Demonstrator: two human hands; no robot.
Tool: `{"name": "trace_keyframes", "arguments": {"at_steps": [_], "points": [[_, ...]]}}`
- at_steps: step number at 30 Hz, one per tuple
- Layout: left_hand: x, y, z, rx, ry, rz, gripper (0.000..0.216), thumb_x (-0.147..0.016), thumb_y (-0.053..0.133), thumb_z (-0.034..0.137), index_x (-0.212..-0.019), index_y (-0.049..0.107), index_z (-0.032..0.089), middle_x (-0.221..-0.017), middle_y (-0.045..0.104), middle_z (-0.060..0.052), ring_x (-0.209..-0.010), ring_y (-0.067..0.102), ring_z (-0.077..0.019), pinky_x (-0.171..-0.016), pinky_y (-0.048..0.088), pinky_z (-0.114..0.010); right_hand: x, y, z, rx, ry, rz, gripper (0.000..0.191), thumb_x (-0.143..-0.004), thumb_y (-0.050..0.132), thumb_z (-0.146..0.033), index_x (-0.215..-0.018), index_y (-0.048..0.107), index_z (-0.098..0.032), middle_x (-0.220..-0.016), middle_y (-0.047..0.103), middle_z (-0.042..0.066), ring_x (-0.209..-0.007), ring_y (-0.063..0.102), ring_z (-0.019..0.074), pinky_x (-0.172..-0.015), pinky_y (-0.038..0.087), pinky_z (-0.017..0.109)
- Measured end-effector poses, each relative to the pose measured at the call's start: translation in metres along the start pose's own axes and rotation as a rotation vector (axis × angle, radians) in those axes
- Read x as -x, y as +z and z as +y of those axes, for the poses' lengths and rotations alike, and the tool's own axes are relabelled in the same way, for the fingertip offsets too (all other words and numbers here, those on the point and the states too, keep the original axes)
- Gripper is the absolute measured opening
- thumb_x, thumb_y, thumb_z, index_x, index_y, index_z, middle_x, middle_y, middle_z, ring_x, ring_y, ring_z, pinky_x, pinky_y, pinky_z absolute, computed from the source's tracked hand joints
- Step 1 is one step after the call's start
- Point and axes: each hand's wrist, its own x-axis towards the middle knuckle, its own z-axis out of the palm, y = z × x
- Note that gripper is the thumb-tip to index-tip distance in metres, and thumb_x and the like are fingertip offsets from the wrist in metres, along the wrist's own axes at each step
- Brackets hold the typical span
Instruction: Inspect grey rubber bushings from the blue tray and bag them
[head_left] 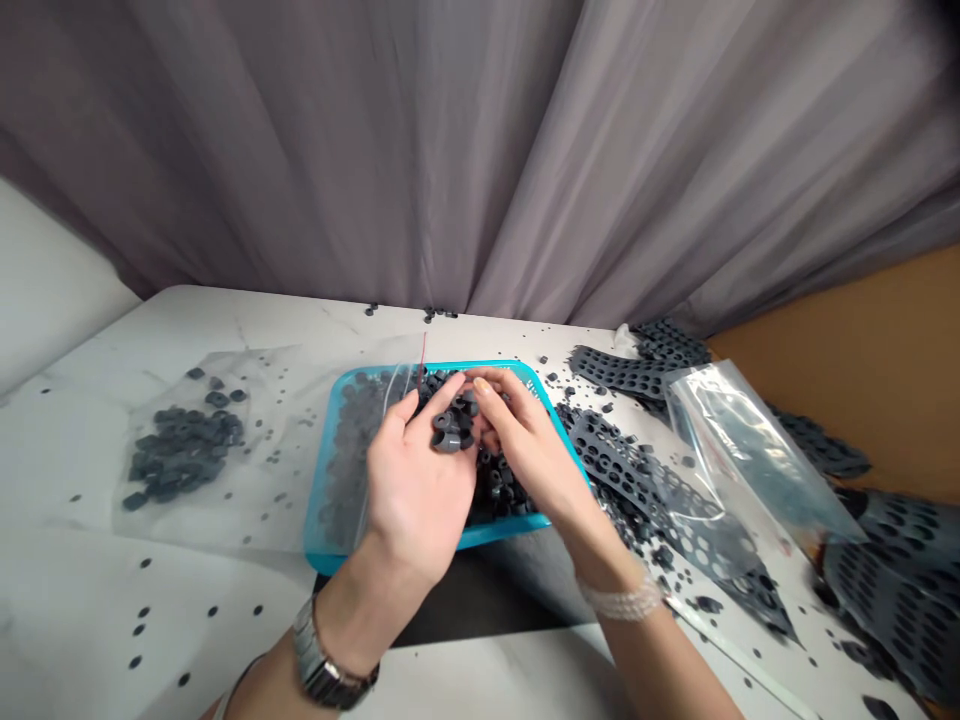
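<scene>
Palm up, my left hand (420, 490) cups several small dark rubber pieces (452, 425), some with a hole through them. My right hand (525, 430) comes in from the right, fingers curled and thumb bent against the pieces at the left fingertips. Exactly which piece it grips is partly hidden by its own fingers. Both hands are above a blue plastic tray (321, 520) full of similar dark pieces. A clear zip bag (262, 530) with a pile of dark pieces (187, 450) in it lies at the left, its open end overlapping the tray.
Perforated dark rubber sheets (622, 370) lie on the right with loose bits scattered around them. Another clear bag (765, 450) rests over some sheets. Small dark discs (212, 611) dot the white table (75, 570). A grey curtain (337, 150) hangs behind.
</scene>
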Motion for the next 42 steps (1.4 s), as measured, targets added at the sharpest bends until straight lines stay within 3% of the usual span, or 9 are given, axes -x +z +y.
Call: {"name": "trace_keyframes", "arguments": {"at_steps": [3, 6, 14, 20, 27, 30, 33, 37, 42], "points": [[0.001, -0.002, -0.005, -0.057, 0.139, -0.001, 0.051, -0.089, 0.036, 0.041, -0.126, 0.054, 0.011, -0.116, 0.065, -0.014, -0.11, 0.06, -0.0208, -0.098, 0.046, -0.034, 0.005, 0.028, 0.01, -0.578, 0.115, 0.162, 0.019, -0.082, 0.053, -0.036, -0.092, 0.062, -0.022, -0.091, 0.061, 0.001, -0.082, 0.056, 0.0122, -0.076, 0.045, 0.025], [0.002, -0.004, -0.01, -0.126, 0.238, -0.021, 0.052, -0.089, 0.034, 0.046, -0.124, 0.056, 0.015, -0.124, 0.061, -0.012, -0.117, 0.056, -0.0221, -0.102, 0.042, -0.037, 0.009, 0.045, 0.012, -0.888, 0.225, 0.294, 0.017, -0.081, 0.051, -0.032, -0.088, 0.062, -0.021, -0.087, 0.063, 0.002, -0.084, 0.058, 0.0138, -0.086, 0.045, 0.03], [0.01, -0.002, -0.016, -0.317, 0.369, -0.087, 0.05, -0.092, 0.027, 0.044, -0.119, 0.061, 0.019, -0.134, 0.055, -0.004, -0.134, 0.037, -0.0159, -0.111, 0.025, -0.026, 0.014, 0.045, 0.006, -0.861, 0.365, 0.358, 0.022, -0.08, 0.049, -0.035, -0.092, 0.063, -0.022, -0.119, 0.061, 0.003, -0.107, 0.056, 0.019, -0.083, 0.048, 0.031], [0.022, 0.007, -0.013, -0.357, 0.432, -0.153, 0.052, -0.094, 0.021, 0.042, -0.127, 0.055, 0.021, -0.128, 0.06, -0.004, -0.131, 0.041, -0.0155, -0.111, 0.025, -0.027, 0.011, 0.043, 0.009, -0.893, 0.39, 0.199, 0.026, -0.083, 0.04, -0.041, -0.088, 0.059, -0.022, -0.1, 0.066, 0.006, -0.087, 0.062, 0.0204, -0.075, 0.052, 0.037], [0.028, 0.016, -0.001, -0.446, 0.518, -0.178, 0.042, -0.091, 0.034, 0.037, -0.122, 0.059, 0.024, -0.13, 0.058, -0.004, -0.129, 0.043, -0.0164, -0.109, 0.031, -0.028, 0.0, 0.041, 0.0, -1.28, 0.375, 0.142, 0.023, -0.086, 0.04, -0.028, -0.08, 0.06, -0.019, -0.083, 0.067, 0.005, -0.087, 0.064, 0.0158, -0.083, 0.054, 0.031], [0.033, 0.016, 0.021, -0.856, 0.765, -0.138, 0.03, -0.083, 0.052, 0.025, -0.11, 0.066, 0.025, -0.124, 0.061, -0.003, -0.123, 0.048, -0.0185, -0.106, 0.033, -0.025, -0.003, 0.031, -0.002, -1.337, 0.361, 0.222, 0.021, -0.085, 0.042, -0.024, -0.078, 0.06, -0.017, -0.079, 0.067, 0.005, -0.084, 0.066, 0.0147, -0.08, 0.055, 0.028], [0.039, 0.008, 0.047, -1.628, 1.013, -0.009, 0.023, -0.083, 0.052, 0.029, -0.102, 0.065, 0.027, -0.114, 0.063, -0.005, -0.112, 0.054, -0.0257, -0.103, 0.034, -0.036, -0.005, 0.019, 0.0, -1.329, 0.337, 0.253, 0.017, -0.083, 0.046, -0.022, -0.076, 0.06, -0.017, -0.077, 0.067, 0.004, -0.08, 0.066, 0.0136, -0.077, 0.056, 0.025], [0.041, -0.007, 0.063, -2.362, 0.674, 0.162, 0.028, -0.083, 0.046, 0.043, -0.094, 0.059, 0.02, -0.089, 0.066, -0.014, -0.081, 0.063, -0.0368, -0.074, 0.044, -0.048, -0.005, 0.011, 0.002, -1.287, 0.327, 0.237, 0.013, -0.082, 0.05, -0.021, -0.073, 0.059, -0.017, -0.075, 0.066, 0.004, -0.081, 0.067, 0.0141, -0.074, 0.057, 0.023], [0.039, -0.014, 0.063, -2.315, 0.646, 0.091, 0.025, -0.084, 0.039, 0.027, -0.098, 0.058, 0.017, -0.076, 0.064, -0.017, -0.076, 0.064, -0.039, -0.07, 0.043, -0.047, -0.001, 0.024, -0.005, -1.219, 0.385, 0.199, 0.011, -0.082, 0.051, -0.016, -0.076, 0.06, -0.014, -0.076, 0.067, 0.006, -0.086, 0.067, 0.016, -0.08, 0.058, 0.028]]}}
